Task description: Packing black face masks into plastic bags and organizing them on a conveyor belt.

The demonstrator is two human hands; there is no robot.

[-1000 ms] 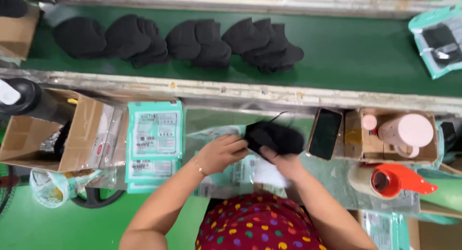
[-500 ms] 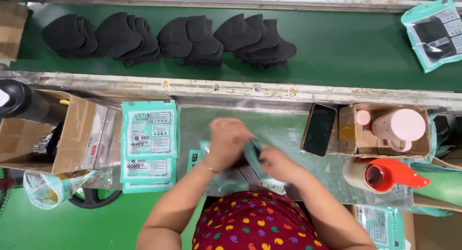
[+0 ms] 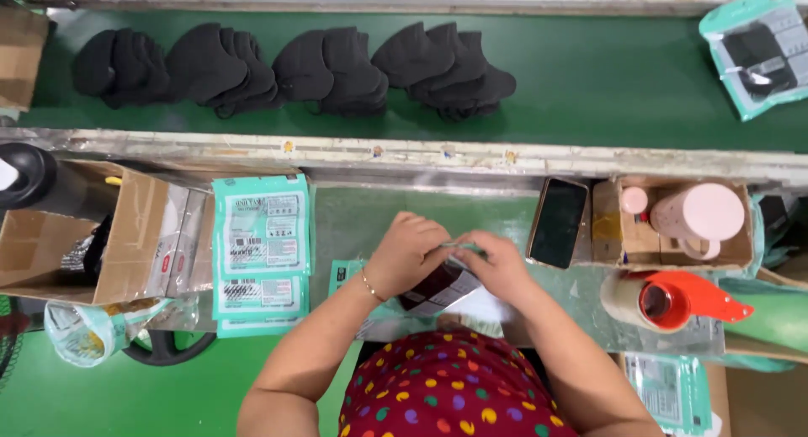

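Both of your hands meet over a clear packet (image 3: 439, 287) with dark contents, just short of the phone: your left hand (image 3: 406, 253) curls over its top edge and your right hand (image 3: 498, 264) pinches the same edge from the other side, so each is closed on the packet, which lies on the glossy surface (image 3: 353, 222) in front of your dotted red shirt. To the left of the phone (image 3: 556, 222) sits a stack of teal packets (image 3: 261, 252), and further left an open cardboard box (image 3: 93, 243). To the phone's right stands a small box with a pink cup (image 3: 697, 214), and nearer you an orange tape dispenser (image 3: 673, 301). Beyond the phone, across a metal rail, black masks (image 3: 295, 66) lie in overlapping heaps on the green belt (image 3: 606, 75), with one filled teal packet (image 3: 757, 50) at its far right.
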